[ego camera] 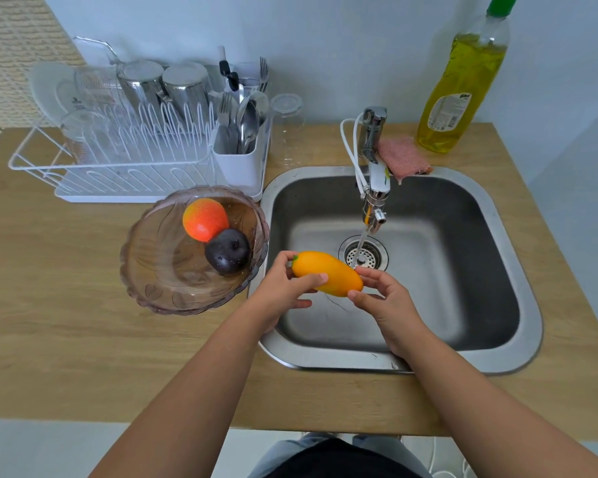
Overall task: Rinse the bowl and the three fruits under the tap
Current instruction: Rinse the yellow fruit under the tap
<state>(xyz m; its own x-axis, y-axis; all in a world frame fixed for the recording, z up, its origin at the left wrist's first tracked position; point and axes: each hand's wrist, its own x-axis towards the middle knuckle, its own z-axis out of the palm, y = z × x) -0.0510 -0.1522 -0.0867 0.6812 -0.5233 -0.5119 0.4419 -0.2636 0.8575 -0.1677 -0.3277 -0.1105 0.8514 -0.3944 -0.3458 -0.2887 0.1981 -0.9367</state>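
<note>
Now both hands (pixel 283 288) (pixel 384 298) grip the yellow mango (pixel 328 272); bottle (pixel 463 84) label unreadable.

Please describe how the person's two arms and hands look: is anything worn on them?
Both forearms are bare up to the frame edge: no sleeves are visible. The left hand and right hand wear no gloves; no rings, watch or bracelets are visible. Fingernails look short and unpainted.

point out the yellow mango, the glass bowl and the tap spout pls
yellow mango (pixel 328 272): head view, middle of its skin between both hands.
glass bowl (pixel 152 270): head view, bare inner wall left of the two fruits.
tap spout (pixel 377 188): head view, the spout's lower body above the stream.
</note>
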